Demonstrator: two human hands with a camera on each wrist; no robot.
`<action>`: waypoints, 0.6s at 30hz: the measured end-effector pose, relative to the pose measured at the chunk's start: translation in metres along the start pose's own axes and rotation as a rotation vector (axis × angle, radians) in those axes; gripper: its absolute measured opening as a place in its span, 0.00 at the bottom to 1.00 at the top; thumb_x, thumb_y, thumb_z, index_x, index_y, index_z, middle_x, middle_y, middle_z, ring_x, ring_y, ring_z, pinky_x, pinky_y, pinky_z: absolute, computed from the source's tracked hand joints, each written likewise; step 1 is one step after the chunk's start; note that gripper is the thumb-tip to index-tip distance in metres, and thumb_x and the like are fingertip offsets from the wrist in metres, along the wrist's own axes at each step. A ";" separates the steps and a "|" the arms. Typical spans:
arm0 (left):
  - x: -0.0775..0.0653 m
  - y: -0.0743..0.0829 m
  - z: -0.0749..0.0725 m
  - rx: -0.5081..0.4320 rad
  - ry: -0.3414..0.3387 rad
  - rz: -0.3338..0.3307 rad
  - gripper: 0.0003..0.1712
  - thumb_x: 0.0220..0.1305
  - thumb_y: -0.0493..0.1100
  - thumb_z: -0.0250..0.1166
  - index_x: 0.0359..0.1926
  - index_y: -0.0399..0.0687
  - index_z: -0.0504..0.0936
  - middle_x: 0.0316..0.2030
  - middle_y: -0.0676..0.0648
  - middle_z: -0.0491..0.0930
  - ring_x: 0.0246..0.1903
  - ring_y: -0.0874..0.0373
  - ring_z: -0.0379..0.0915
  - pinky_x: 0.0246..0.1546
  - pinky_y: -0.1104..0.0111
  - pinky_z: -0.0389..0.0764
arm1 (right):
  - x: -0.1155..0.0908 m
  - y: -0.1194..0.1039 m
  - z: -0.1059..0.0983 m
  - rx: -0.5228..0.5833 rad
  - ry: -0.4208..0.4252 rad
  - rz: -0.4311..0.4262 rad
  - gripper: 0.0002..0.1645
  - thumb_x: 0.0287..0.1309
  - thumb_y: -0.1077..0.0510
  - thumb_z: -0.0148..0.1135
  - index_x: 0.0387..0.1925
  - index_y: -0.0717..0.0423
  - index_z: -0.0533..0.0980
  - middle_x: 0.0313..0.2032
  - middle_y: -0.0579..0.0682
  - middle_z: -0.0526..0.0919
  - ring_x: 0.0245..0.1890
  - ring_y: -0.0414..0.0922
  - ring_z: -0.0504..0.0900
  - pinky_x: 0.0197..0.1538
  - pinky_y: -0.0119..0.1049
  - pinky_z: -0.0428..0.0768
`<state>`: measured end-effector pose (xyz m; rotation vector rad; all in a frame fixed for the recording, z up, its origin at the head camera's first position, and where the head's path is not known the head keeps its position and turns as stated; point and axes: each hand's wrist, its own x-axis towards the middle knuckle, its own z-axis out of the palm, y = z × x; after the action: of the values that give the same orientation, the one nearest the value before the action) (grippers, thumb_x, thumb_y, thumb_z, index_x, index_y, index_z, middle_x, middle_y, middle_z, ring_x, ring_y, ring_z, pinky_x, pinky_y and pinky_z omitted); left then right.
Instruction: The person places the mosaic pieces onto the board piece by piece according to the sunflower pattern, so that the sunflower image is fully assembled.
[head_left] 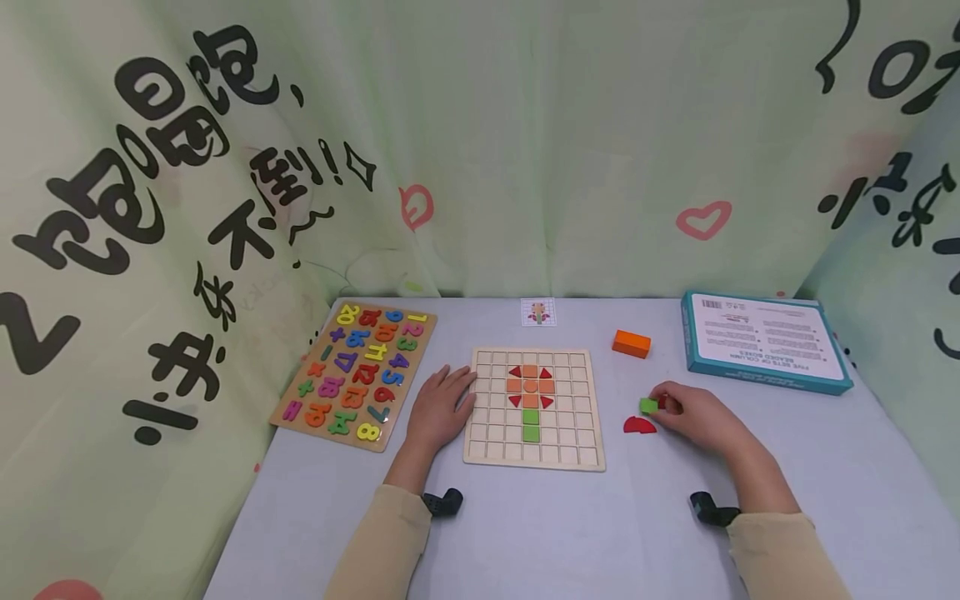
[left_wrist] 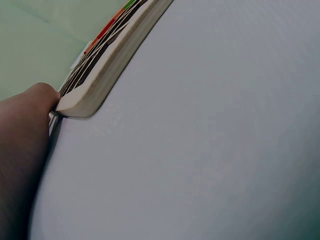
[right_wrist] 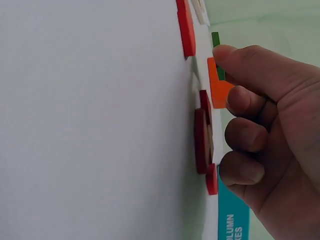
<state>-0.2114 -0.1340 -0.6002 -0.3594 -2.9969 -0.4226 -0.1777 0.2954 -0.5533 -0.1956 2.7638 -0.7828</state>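
Note:
My right hand (head_left: 701, 421) pinches a small green square tile (head_left: 648, 407) between thumb and finger, over the table to the right of the wooden grid board (head_left: 495, 442). In the right wrist view this green tile (right_wrist: 216, 39) stands on edge at the fingertips, the other fingers curled. Just below it on the table lies a red half-round piece (head_left: 640, 425); more red pieces (right_wrist: 201, 142) lie under the hand. On the board, orange pieces (head_left: 530, 372) form a cross, with red triangles (head_left: 547, 372) at its corners and green squares (head_left: 531, 433) below. My left hand (head_left: 437, 408) rests with extended fingers at the board's left edge.
A number puzzle board (head_left: 352, 375) with colourful pieces lies to the left. Behind the grid board is a small pattern card (head_left: 538, 312). An orange block stack (head_left: 632, 343) and a teal-edged box (head_left: 765, 342) are at back right. Curtains enclose the table.

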 end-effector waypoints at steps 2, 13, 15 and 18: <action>0.000 0.000 0.001 0.002 0.004 0.003 0.29 0.72 0.61 0.51 0.70 0.66 0.69 0.72 0.58 0.66 0.76 0.52 0.52 0.76 0.54 0.56 | 0.001 -0.003 -0.001 0.001 0.022 -0.020 0.20 0.60 0.51 0.68 0.50 0.53 0.77 0.29 0.47 0.74 0.35 0.44 0.73 0.33 0.33 0.74; -0.001 0.000 0.001 -0.005 0.004 0.003 0.28 0.72 0.61 0.51 0.70 0.66 0.69 0.72 0.58 0.66 0.76 0.52 0.52 0.76 0.54 0.56 | 0.001 -0.034 0.002 0.032 0.028 -0.087 0.18 0.61 0.52 0.66 0.51 0.53 0.78 0.38 0.49 0.79 0.33 0.44 0.72 0.30 0.30 0.74; -0.001 0.000 0.000 -0.009 0.004 0.004 0.28 0.72 0.61 0.51 0.70 0.66 0.69 0.71 0.58 0.66 0.76 0.52 0.52 0.76 0.54 0.56 | 0.001 -0.041 0.003 0.040 0.019 -0.099 0.18 0.61 0.53 0.66 0.51 0.53 0.78 0.35 0.48 0.77 0.32 0.44 0.71 0.29 0.30 0.73; -0.001 0.000 -0.001 -0.013 0.005 0.004 0.28 0.72 0.61 0.51 0.70 0.65 0.69 0.71 0.58 0.67 0.76 0.52 0.52 0.76 0.54 0.56 | 0.001 -0.051 0.007 0.050 0.007 -0.122 0.18 0.60 0.52 0.67 0.51 0.52 0.78 0.33 0.47 0.76 0.33 0.43 0.71 0.29 0.29 0.73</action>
<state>-0.2105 -0.1340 -0.5996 -0.3650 -2.9894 -0.4427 -0.1733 0.2484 -0.5321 -0.3553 2.7563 -0.8824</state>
